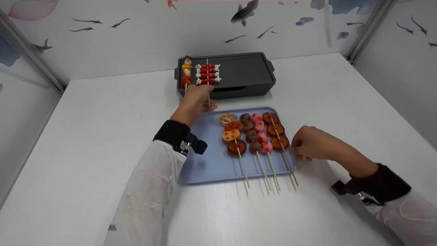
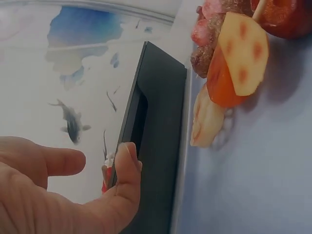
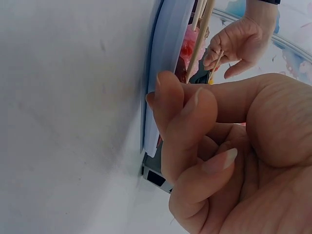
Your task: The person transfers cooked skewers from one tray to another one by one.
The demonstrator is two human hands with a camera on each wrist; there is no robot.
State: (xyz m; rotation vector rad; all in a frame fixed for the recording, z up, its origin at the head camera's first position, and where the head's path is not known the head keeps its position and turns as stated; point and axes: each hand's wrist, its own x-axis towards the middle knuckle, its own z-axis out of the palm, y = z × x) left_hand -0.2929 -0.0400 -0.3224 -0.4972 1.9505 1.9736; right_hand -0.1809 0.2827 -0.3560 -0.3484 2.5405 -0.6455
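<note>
Your left hand (image 1: 198, 99) is at the stick of the red-and-white skewer (image 1: 208, 74) on the far grill's (image 1: 244, 70) left side. Your right hand (image 1: 315, 142) is just beside the nearer blue tray's (image 1: 208, 167) right edge

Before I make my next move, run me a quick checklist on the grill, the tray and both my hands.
1. Room on the grill: ok, its right part is bare.
2. Red-and-white skewer on the grill: ok, it lies to the right of the mixed skewer.
3. Left hand clear of the red-and-white skewer: cannot tell; thumb and finger stand apart, but contact with the stick is unclear.
4. Right hand free: ok, loosely curled at the right edge of the tray, with nothing seen in its grasp.
5. Brown-ball skewer and pink-ball skewer well spaced: not ok, their heads lie close together.
</note>
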